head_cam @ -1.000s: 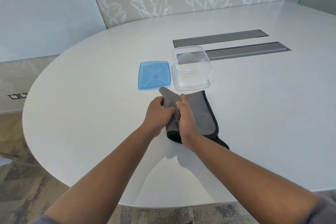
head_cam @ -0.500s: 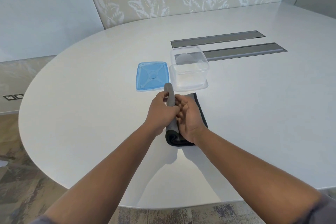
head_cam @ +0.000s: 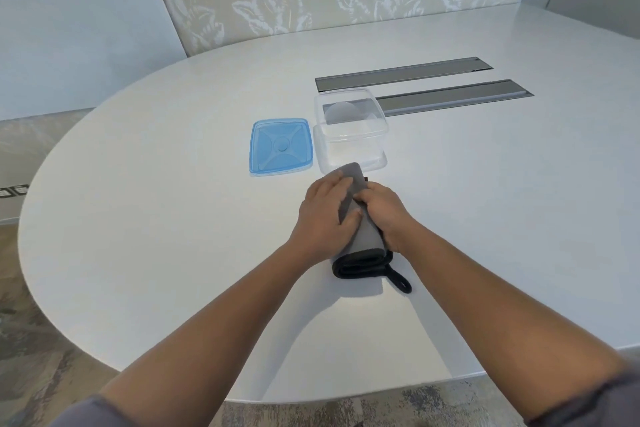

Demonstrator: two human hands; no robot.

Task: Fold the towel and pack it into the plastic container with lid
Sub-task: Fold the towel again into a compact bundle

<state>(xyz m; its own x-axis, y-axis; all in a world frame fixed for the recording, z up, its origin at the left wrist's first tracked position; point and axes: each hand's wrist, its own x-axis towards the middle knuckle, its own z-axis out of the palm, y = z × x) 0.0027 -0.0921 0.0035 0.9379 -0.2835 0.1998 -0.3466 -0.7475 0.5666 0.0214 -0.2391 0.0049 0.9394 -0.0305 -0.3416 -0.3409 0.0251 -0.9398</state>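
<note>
The grey towel (head_cam: 363,243) with black trim lies on the white table (head_cam: 173,218) as a narrow roll pointing away from me. Its black hanging loop sticks out at the near right end. My left hand (head_cam: 323,215) grips the roll from the left, thumb over the top. My right hand (head_cam: 384,215) grips it from the right with curled fingers. Just beyond the roll's far tip stands the clear plastic container (head_cam: 351,135), open and holding nothing. Its blue lid (head_cam: 281,146) lies flat to the left of it.
Two long grey cable slots (head_cam: 450,95) are set into the table behind the container. A patterned wall panel rises beyond the table's far edge. The rounded table edge runs close below my forearms, with patterned floor underneath.
The towel has gone from a half-spread flat cloth to a tight narrow roll. Both hands have closed in on it from either side, and the loop now shows at the near end.
</note>
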